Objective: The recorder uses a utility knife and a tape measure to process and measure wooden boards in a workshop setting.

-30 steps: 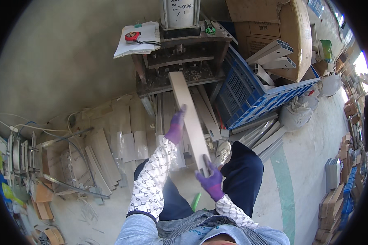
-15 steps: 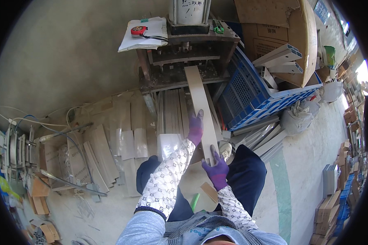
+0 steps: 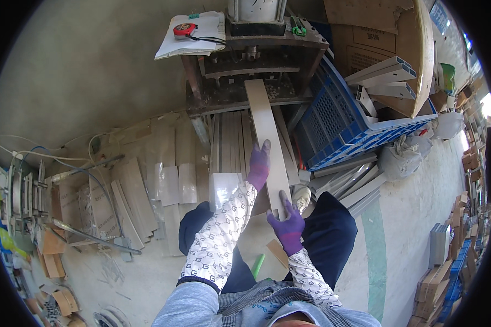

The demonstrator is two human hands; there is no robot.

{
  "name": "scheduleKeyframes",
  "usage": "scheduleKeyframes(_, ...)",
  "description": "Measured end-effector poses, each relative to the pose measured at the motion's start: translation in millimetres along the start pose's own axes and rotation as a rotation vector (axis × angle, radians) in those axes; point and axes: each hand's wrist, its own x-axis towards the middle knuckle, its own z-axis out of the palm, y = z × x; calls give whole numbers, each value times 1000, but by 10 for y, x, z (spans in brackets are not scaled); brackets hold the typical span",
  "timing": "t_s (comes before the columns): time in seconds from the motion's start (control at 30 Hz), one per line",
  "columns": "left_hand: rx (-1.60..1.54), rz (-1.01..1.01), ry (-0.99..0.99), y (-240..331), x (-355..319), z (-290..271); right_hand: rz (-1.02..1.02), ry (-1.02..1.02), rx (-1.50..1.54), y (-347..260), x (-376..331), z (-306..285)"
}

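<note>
Workshop with a concrete floor, offcuts and clutter all round; seated person seen from above, dark trousers, patterned sleeves.

Nearest: a small green object and a tan wood scrap lie on the floor between the knees.

Right hand, purple glove, is at the near end of a long pale plank. Fingers wrap the end, thumb on top; closed grip on it.

Left hand, purple glove, is further up the same plank. Fingers are stretched flat along its top face; whether the thumb hooks the edge, can't tell. Looks like pressing, not clamping.

The plank runs away from the person, with its far end inside the bed of a dark metal machine. It sits above a row of similar strips lying lengthwise on the floor below the machine.

Left of that: flat pale boards spread on the floor, with cables beyond.

Right: blue plastic crate tipped on its side, white hollow profiles resting in it.

Far: papers on the machine top, a red tape measure on them.
</note>
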Motion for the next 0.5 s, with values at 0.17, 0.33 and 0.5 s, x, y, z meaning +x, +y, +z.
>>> scheduleKeyframes(0.17,35,24,45,171,68,-96,112,-123,2,-372,82,-157)
scheduleKeyframes(0.33,86,-8,-25,763,555,-140,78,-88,16,-649,555,-170)
scheduleKeyframes(0.5,157,-2,20,651,893,-175,56,-200,121,-644,837,-186)
